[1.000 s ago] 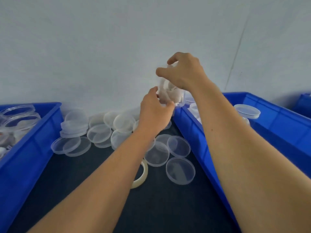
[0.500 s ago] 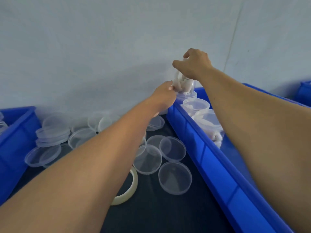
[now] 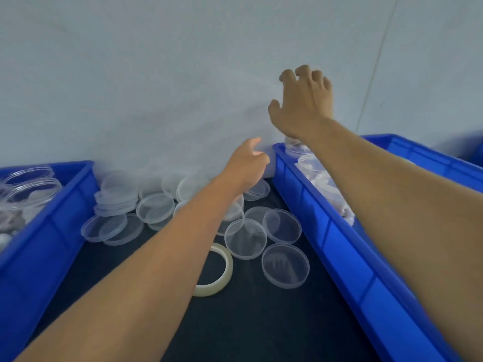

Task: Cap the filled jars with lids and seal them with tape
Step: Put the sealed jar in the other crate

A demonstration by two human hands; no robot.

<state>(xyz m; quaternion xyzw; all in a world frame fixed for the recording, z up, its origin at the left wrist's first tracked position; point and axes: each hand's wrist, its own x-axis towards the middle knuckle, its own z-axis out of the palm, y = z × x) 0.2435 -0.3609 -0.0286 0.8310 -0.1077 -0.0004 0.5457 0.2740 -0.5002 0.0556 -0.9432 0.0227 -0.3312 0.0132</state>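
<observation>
My right hand (image 3: pixel 303 105) hovers empty above the far end of the right blue bin (image 3: pixel 316 220), fingers spread and slightly bent. Just below it a capped clear jar (image 3: pixel 294 148) stands in the bin's far corner, with more capped jars (image 3: pixel 311 164) behind my forearm. My left hand (image 3: pixel 248 165) hangs beside that corner with loosely curled fingers and holds nothing. Several clear lids (image 3: pixel 245 237) lie scattered on the dark table. A roll of clear tape (image 3: pixel 220 270) lies flat under my left forearm.
A second blue bin (image 3: pixel 52 212) at the left holds open clear jars (image 3: pixel 31 184) with white contents. A stack of lids (image 3: pixel 116 198) leans near the pale wall behind. Dark tabletop (image 3: pixel 261 322) runs between the two bins.
Both hands let go of the jar, which now stands in the right bin's far corner. My right hand has lifted above it and my left hand has drawn back slightly.
</observation>
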